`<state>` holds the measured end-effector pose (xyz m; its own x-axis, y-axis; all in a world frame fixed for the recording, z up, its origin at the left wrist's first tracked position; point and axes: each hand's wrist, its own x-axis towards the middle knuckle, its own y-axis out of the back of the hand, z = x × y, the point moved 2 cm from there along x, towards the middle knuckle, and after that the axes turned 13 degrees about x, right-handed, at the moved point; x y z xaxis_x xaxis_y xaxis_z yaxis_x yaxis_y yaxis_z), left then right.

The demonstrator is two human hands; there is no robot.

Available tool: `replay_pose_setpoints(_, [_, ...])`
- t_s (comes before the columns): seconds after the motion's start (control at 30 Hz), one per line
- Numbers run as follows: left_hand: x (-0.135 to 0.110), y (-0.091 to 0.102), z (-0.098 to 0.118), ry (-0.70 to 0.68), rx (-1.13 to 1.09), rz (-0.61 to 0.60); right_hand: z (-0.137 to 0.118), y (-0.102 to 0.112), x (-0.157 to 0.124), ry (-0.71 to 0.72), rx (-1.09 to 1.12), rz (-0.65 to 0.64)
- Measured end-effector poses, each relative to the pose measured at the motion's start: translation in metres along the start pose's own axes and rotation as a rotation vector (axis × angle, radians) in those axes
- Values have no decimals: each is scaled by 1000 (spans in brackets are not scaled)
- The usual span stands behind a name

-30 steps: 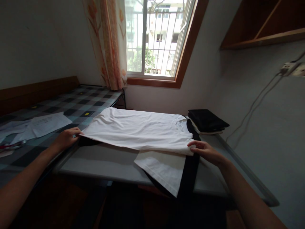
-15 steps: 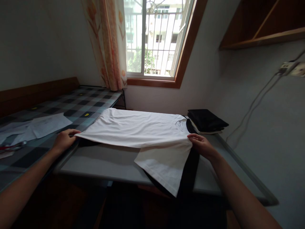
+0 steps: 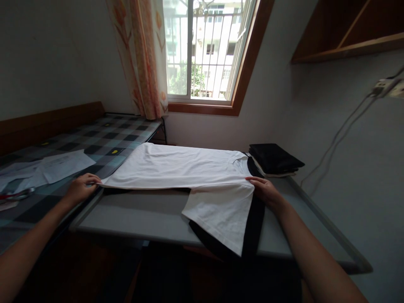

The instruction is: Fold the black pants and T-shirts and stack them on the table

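Observation:
A white T-shirt lies spread sideways over the grey table, its neckline toward the right and its hem toward the left. One sleeve hangs toward me past the front edge. Black cloth shows beneath the shirt at the neck and under the sleeve. With fingers pinched, my left hand holds the near hem corner at the table's left edge. At the near shoulder, my right hand grips the white fabric between thumb and fingers.
Folded black clothes are stacked at the table's back right. Left of the table is a bed with a checked cover, and papers lie on it. A curtain hangs by the barred window. Cables run down the right wall.
My left hand has moved slightly left and down, drawing the near edge of the shirt straighter and flatter. The hanging sleeve has shifted a little right. My right hand has hardly moved.

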<state>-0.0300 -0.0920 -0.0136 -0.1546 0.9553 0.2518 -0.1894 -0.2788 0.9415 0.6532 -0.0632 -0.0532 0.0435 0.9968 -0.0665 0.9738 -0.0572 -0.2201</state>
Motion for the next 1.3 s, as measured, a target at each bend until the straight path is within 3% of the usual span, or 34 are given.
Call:
replay_pose_setpoints(0.1, [1, -1, 7, 92, -151, -80, 1, 0, 1, -29, 90, 11])
replay_pose_setpoints(0.17, [4, 3, 16, 130, -190, -9, 1, -1, 1, -40, 126, 19])
replay_pose_setpoints(0.23, [7, 7, 33, 83, -207, 76, 1, -2, 1, -39, 148, 24])
replay_pose_setpoints(0.3, [10, 9, 58, -44, -243, 88, 1, -2, 0, -38, 158, 25])
replay_pose_setpoints(0.4, [11, 1, 112, -279, -274, -38, 2, -2, 0, -35, 145, 27])
replay_pose_setpoints(0.5, [5, -17, 173, -545, -354, -235, 4, -1, 0, -31, 136, 32])
replay_pose_setpoints(0.6, [-5, -39, 226, -784, -393, -324, 4, -1, 0, -38, 163, 33])
replay_pose_setpoints(0.73, [-12, -63, 271, -995, -248, -274, 4, -2, -1, -45, 211, 39])
replay_pose_setpoints(0.97, [-15, -76, 306, -1193, -40, -122, 5, -1, -2, -22, 184, 39])
replay_pose_setpoints(1.3, [-19, -80, 311, -1313, 105, 0, 5, -5, -3, 8, 211, 66])
